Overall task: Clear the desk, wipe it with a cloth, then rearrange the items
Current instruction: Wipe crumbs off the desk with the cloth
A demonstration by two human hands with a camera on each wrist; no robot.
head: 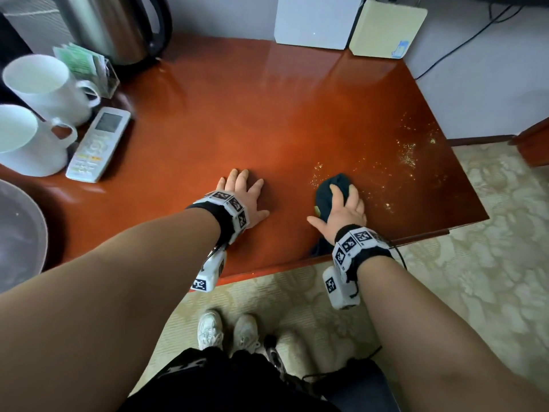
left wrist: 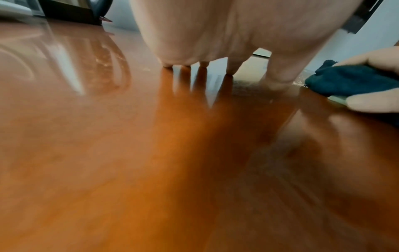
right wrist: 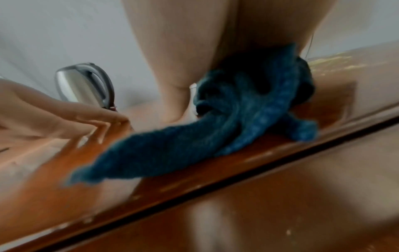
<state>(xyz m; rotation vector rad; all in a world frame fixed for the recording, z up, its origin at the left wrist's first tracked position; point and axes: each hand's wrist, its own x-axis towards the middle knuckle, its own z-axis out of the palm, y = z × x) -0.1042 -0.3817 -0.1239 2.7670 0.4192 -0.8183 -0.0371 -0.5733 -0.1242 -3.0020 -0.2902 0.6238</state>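
Note:
The glossy red-brown desk [head: 267,114] fills the head view. My left hand [head: 246,197] lies flat on it near the front edge, fingers spread and straight; in the left wrist view the fingertips [left wrist: 230,71] touch the wood. To its right, my right hand [head: 346,209] curls over a bunched dark blue cloth [head: 332,188] and presses it to the desk. The right wrist view shows the cloth [right wrist: 215,127] under the palm, one end trailing toward the front edge. Yellowish crumbs [head: 407,153] are scattered just beyond and to the right of the cloth.
At the left edge stand two white mugs [head: 44,84] [head: 26,141], a white remote [head: 98,144], a tea-bag holder [head: 86,66] and a steel kettle [head: 113,25]. A white box [head: 315,19] and a cream device [head: 386,28] stand at the back. Patterned carpet [head: 475,263] lies below.

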